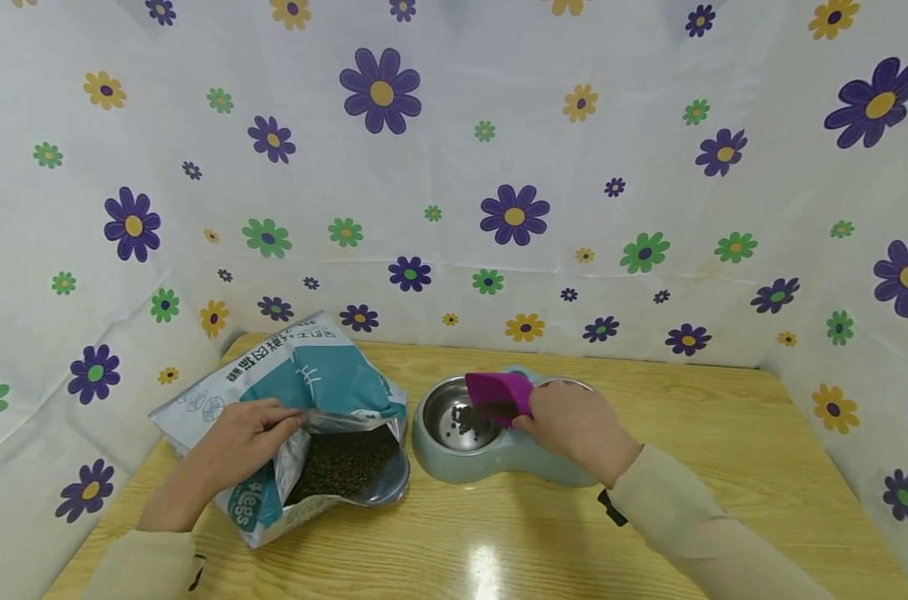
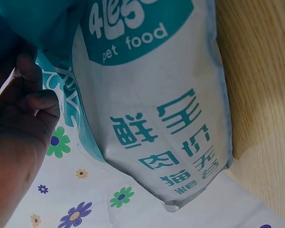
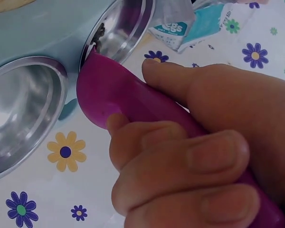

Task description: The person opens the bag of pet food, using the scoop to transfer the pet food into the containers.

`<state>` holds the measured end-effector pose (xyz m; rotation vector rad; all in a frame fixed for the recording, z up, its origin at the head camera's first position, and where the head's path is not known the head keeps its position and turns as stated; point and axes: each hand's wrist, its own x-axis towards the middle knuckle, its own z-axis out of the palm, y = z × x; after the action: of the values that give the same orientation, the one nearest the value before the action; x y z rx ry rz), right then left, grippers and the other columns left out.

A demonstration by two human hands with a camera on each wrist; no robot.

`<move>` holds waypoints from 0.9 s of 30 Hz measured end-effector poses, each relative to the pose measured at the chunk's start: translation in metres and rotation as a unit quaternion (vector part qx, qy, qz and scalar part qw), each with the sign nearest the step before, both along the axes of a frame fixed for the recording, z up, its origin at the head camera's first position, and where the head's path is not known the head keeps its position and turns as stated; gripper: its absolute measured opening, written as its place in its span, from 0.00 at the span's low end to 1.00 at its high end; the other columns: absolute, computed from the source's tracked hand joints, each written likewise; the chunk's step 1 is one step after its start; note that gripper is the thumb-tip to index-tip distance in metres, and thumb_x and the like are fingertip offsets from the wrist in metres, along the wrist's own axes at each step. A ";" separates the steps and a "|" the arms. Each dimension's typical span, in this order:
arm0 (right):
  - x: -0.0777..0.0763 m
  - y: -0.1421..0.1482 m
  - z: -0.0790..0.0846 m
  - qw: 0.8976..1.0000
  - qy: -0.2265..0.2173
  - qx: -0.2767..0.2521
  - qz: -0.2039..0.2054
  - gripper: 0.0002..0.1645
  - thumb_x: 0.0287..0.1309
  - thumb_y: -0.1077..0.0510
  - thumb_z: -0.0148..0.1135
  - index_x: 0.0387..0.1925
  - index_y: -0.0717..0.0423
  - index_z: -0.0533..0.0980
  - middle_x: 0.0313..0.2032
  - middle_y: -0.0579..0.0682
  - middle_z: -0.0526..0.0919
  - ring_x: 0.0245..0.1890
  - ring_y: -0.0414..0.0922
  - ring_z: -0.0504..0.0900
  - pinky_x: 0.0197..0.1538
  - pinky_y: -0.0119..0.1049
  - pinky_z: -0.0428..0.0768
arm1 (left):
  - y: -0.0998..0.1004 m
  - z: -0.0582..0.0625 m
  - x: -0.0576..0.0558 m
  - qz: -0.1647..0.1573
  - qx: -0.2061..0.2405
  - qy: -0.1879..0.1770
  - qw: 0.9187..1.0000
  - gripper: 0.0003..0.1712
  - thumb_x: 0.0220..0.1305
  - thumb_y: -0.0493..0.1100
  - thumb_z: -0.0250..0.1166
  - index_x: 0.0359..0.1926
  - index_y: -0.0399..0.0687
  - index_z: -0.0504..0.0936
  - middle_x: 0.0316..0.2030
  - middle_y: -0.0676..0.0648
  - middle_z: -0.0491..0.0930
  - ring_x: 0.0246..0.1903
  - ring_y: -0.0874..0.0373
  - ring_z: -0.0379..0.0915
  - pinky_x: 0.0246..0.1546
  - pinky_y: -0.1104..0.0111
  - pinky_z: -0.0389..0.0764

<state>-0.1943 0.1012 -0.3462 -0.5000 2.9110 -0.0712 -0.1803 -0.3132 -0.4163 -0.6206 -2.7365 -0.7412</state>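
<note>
My right hand (image 1: 577, 423) grips the handle of a magenta scoop (image 1: 499, 395), fingers wrapped round it in the right wrist view. The scoop tilts over the left steel bowl (image 1: 437, 417) of a double pet feeder. Some dark kibble (image 1: 465, 419) is at that bowl, just below the scoop's lip. On the left, my left hand (image 1: 242, 442) pinches the opened edge of a teal and white pet food bag (image 1: 334, 371). Brown kibble (image 1: 345, 464) shows inside the bag's mouth. The left wrist view shows the bag's printed side (image 2: 152, 109).
The pale green feeder base (image 1: 461, 471) stands on a wooden table (image 1: 694, 450), close to the bag's right side. Its right steel bowl (image 3: 28, 109) shows bare metal in the right wrist view. A flowered cloth (image 1: 439, 150) hangs behind and along both sides.
</note>
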 end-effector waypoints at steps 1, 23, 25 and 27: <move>0.002 -0.001 0.000 1.000 0.008 0.007 -0.002 0.25 0.69 0.42 0.63 0.21 0.53 0.74 0.19 0.46 0.71 0.21 0.42 0.72 0.26 0.34 0.69 | 0.000 0.000 0.000 -0.001 0.000 0.003 1.000 0.10 0.71 0.38 0.64 0.44 0.46 0.92 0.29 0.58 0.82 0.20 0.74 0.61 0.20 0.74 0.66; 0.018 0.002 -0.012 0.991 0.129 -0.015 0.030 0.27 0.66 0.43 0.67 0.18 0.54 0.71 0.14 0.44 0.66 0.14 0.39 0.67 0.17 0.30 0.66 | 0.000 -0.002 0.000 -0.003 0.005 0.014 1.000 0.09 0.70 0.36 0.65 0.43 0.46 0.92 0.28 0.58 0.81 0.19 0.74 0.61 0.20 0.74 0.66; 0.017 0.004 -0.010 0.994 0.093 -0.046 0.034 0.26 0.69 0.43 0.64 0.20 0.54 0.71 0.15 0.44 0.66 0.15 0.39 0.67 0.20 0.31 0.66 | 0.000 -0.002 0.000 -0.002 0.004 0.010 1.000 0.09 0.71 0.37 0.65 0.43 0.46 0.92 0.28 0.58 0.82 0.19 0.74 0.61 0.20 0.73 0.66; 0.016 0.007 -0.009 0.995 0.049 -0.080 0.039 0.27 0.72 0.43 0.59 0.20 0.52 0.70 0.15 0.43 0.65 0.16 0.39 0.66 0.22 0.31 0.65 | 0.000 -0.002 0.000 -0.001 0.004 0.005 1.000 0.09 0.71 0.37 0.64 0.43 0.46 0.92 0.28 0.58 0.82 0.19 0.74 0.61 0.20 0.73 0.66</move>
<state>-0.1787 0.1086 -0.3554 -0.6602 2.9917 -0.2795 -0.1801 -0.3133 -0.4187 -0.6240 -2.7223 -0.7465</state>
